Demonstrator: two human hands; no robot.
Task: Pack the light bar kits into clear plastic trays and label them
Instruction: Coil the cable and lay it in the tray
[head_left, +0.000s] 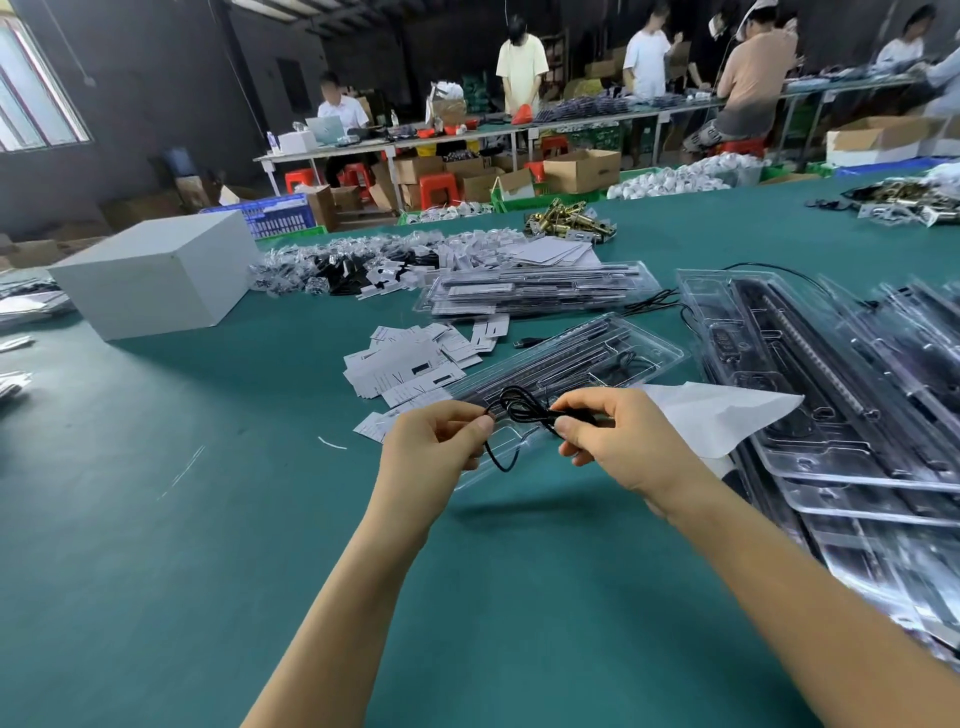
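A thin black cable (522, 408) is looped between both hands, just above the near end of a clear plastic tray (644, 353) that holds black light bars. My left hand (434, 441) pinches one end of the cable, and a length hangs below it. My right hand (618, 441) pinches the coiled part. A white sheet (727, 415) lies beside my right hand, over the tray's right corner. White labels (415, 364) lie scattered left of the tray.
Stacks of clear trays (857, 405) fill the right side of the green table (208, 519). More packed trays (535, 291) sit behind. A white box (156, 273) stands at the left, bagged parts (363, 265) and brass fittings (566, 221) farther back. People work at distant tables.
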